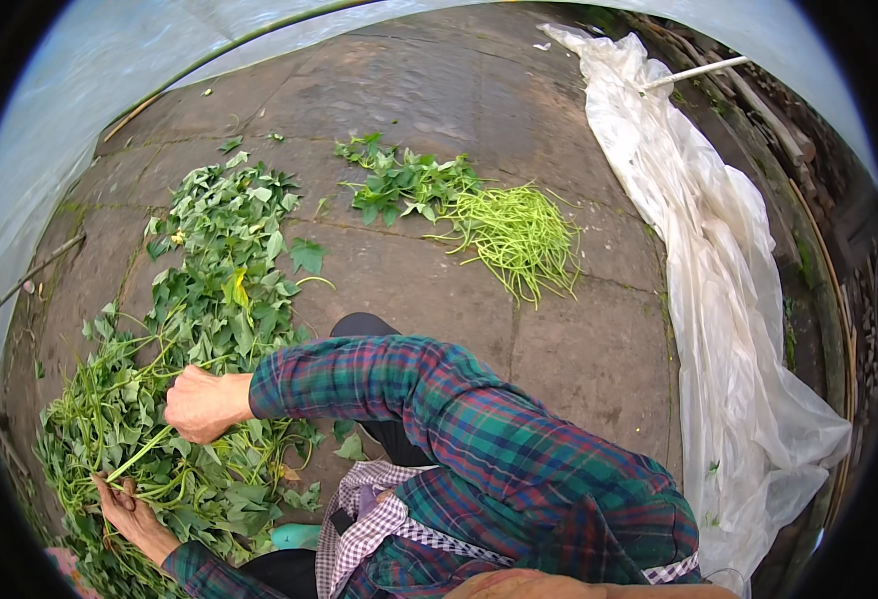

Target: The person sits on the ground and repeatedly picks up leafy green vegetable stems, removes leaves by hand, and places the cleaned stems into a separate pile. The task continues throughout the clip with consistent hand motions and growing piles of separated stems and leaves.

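Note:
My right hand (203, 404) is closed around one end of some pale green leafy-vine stems (141, 452) over the heap at the left. Lower left, the fingers of my left hand (128, 513) hold the other end of these stems. Both hands are above a large heap of green leafy vines (218, 337), with a few yellow leaves in it. On the ground farther off, a pile of thin light green stems (521, 232) touches a smaller bunch of leafy tips (409, 183).
Crumpled clear plastic sheeting (716, 254) runs along the right side of the paved stone floor (596, 352). A plastic cover on a bent pole (244, 41) arches over the far left edge. Wooden poles (768, 112) lie at the upper right.

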Demonstrator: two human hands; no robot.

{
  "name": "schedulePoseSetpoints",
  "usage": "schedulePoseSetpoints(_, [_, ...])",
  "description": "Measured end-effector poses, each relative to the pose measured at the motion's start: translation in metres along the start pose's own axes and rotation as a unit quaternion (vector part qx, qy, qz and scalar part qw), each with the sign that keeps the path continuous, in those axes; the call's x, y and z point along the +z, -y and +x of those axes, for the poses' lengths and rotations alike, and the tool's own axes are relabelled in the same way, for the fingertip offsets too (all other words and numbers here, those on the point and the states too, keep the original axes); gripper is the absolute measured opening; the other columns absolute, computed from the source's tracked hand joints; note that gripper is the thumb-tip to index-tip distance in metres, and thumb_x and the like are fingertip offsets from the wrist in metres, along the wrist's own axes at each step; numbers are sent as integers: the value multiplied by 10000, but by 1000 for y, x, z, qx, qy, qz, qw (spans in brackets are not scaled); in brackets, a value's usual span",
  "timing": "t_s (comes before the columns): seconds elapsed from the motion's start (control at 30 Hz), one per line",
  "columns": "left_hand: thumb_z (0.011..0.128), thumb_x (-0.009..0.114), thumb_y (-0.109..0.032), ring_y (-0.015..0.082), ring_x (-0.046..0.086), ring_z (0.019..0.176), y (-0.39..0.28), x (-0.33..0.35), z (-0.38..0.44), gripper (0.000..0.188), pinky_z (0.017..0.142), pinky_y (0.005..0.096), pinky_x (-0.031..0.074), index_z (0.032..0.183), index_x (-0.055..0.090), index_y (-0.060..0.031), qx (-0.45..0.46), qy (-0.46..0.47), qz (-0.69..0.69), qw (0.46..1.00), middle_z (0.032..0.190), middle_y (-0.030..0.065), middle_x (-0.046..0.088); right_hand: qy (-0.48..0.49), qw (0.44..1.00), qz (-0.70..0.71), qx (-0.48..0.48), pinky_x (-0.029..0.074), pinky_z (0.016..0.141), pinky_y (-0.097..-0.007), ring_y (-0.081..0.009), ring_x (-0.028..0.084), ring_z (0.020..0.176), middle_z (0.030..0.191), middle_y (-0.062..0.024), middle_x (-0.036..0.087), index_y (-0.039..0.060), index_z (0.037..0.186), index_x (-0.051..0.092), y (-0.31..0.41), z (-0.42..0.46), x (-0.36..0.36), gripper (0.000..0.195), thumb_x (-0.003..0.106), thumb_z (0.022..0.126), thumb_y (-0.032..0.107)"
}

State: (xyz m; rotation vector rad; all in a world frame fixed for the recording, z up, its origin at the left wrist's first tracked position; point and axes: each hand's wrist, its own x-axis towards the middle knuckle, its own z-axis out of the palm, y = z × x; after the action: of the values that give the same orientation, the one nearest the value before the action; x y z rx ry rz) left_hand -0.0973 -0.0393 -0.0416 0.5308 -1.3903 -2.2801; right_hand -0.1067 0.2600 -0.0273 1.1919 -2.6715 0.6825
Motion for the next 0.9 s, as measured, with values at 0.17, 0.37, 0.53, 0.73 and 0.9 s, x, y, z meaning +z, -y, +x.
schedulePoseSetpoints(0.17, [939,578,-251,67,349,513,-4,-7,-1,309,442,225,306,1034,555,42,24,37,-11,999,817,40,530,-112,993,10,32,396,453,-433,-322,579,498,548,-160,576,20,561,577,0,7,9,205,619,664,192])
schedulePoseSetpoints(0.37, [956,548,-260,53,442,652,-12,-3,-21,295,513,201,375,1101,568,-3,73,144,-23,987,928,30,573,-167,979,53,102,415,489,-474,-383,580,525,560,-211,572,-11,583,595,-5,27,11,181,599,650,157])
schedulePoseSetpoints(0.53, [925,607,-229,29,319,532,-15,47,-77,295,614,197,447,1161,565,-59,70,56,5,996,687,-51,444,-135,976,59,161,424,535,-480,-394,585,574,603,-220,586,-7,643,606,-18,38,13,218,585,705,200])
schedulePoseSetpoints(0.73, [953,556,-213,55,246,478,-34,-33,-22,353,427,188,315,1223,558,14,94,-53,-8,994,862,24,549,32,961,274,33,504,702,-392,-309,645,759,798,-145,677,68,885,702,-3,42,-6,256,558,753,234])
schedulePoseSetpoints(0.9, [944,570,-209,67,283,488,-41,-47,-17,361,407,198,270,1232,551,7,97,-90,-25,991,862,26,550,82,915,395,23,502,716,-365,-260,652,755,818,-120,693,75,918,711,7,38,-10,280,598,732,252])
